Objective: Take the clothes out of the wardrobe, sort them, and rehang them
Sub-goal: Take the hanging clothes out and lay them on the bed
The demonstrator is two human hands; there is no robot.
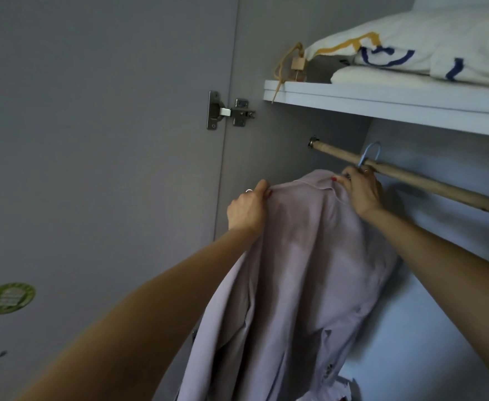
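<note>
I take the wooden rail (411, 176) as my landmark. Far to its left and lower, a round green sticker (7, 298) sat on the grey open door (92, 140). Nearer the rail, still left of its end bracket and a little above it, the metal hinge (230, 111) joined the door to the wardrobe side.

Below and left of the rail's end, my left hand (247, 208) gripped the near shoulder of the pale lilac shirt (304, 270), fingers curled over the fabric's edge, a ring showing on one finger. The shirt hung down from just under the rail, its body draping between my two forearms.

Directly at the rail, my right hand (361, 189) pinched the shirt's collar area and the neck of the blue hanger (369, 153), whose hook looped over the rail just above my fingers.

Above the rail ran the white shelf (382, 101); on it, over the rail's left end, stood a small wooden tag with a cord (296, 63), and further right lay folded white bedding (425, 44) with blue and yellow markings.
</note>
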